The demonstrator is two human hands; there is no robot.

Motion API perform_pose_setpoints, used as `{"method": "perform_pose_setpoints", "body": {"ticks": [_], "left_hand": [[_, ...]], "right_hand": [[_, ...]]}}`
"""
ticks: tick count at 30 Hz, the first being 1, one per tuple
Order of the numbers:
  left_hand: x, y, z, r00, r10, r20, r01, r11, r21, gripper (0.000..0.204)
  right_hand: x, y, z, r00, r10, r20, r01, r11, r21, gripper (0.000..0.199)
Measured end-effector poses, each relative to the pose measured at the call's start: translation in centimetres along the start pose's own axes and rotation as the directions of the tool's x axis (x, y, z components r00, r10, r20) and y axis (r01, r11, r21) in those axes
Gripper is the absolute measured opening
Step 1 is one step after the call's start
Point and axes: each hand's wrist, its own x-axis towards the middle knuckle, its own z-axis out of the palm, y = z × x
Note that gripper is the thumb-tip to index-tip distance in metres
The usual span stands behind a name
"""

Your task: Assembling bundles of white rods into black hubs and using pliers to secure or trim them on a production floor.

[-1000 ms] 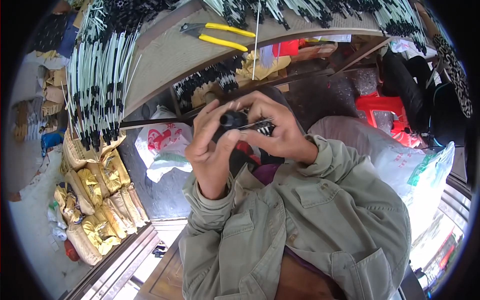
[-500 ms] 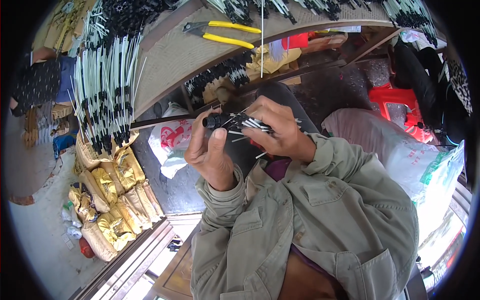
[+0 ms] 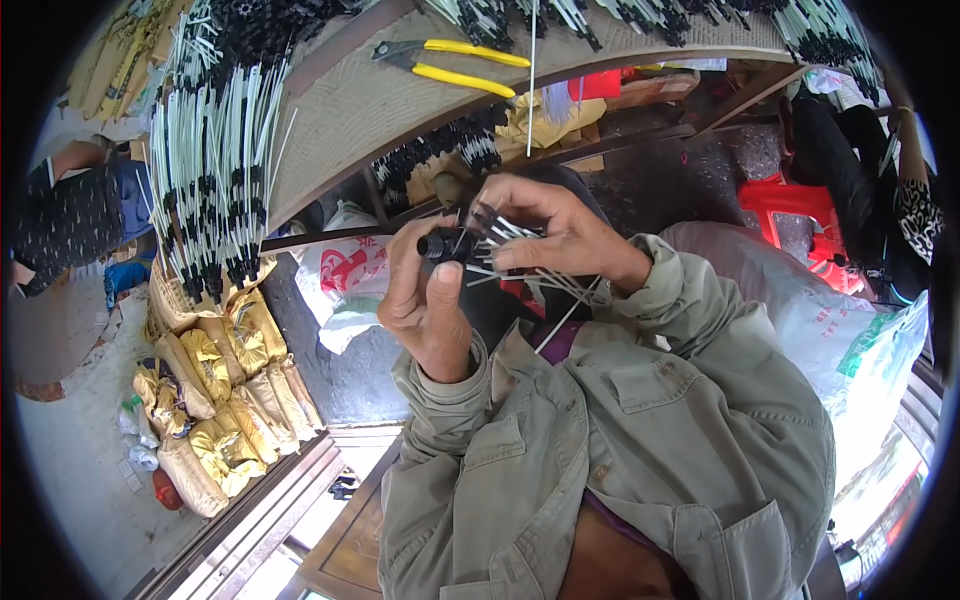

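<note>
White rods with black tips (image 3: 215, 180) hang over the surface's left edge. Below the surface (image 3: 350, 100), the left hand (image 3: 430, 300) has its fingers clenched around a small black cap (image 3: 438, 244); the right hand (image 3: 545, 235) pinches a bundle of thin white rods (image 3: 510, 262) touching it. Yellow-handled pliers (image 3: 455, 62) lie on the surface's middle.

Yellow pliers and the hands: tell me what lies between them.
In the head view, between the yellow pliers and both hands, left hand, right hand, lie bare woven tabletop and dark-tipped rods beneath.

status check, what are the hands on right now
Left hand gripping small black hub. Right hand pinching thin white rods fanned from it. Yellow pliers idle on table, nothing blocking.
</note>
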Motion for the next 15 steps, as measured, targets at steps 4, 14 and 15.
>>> {"method": "perform_pose_setpoints", "body": {"ticks": [4, 14, 15], "left_hand": [[-0.1, -0.2, -0.3, 1.000, -0.010, 0.019, 0.009, 0.998, 0.066, 0.027], [-0.3, 0.1, -1.1, 0.993, 0.097, 0.068, -0.109, 0.976, 0.191, 0.028], [-0.2, 0.0, -1.2, 0.991, 0.087, 0.098, -0.102, 0.982, 0.160, 0.029]], "right_hand": [[-0.1, 0.4, 0.1, 0.997, -0.067, -0.023, 0.068, 0.997, 0.026, 0.018], [0.4, 0.0, 0.2, 0.991, 0.026, 0.128, -0.028, 1.000, 0.012, 0.021], [0.3, -0.1, 0.3, 0.993, 0.039, 0.116, -0.038, 0.999, -0.010, 0.020]]}}
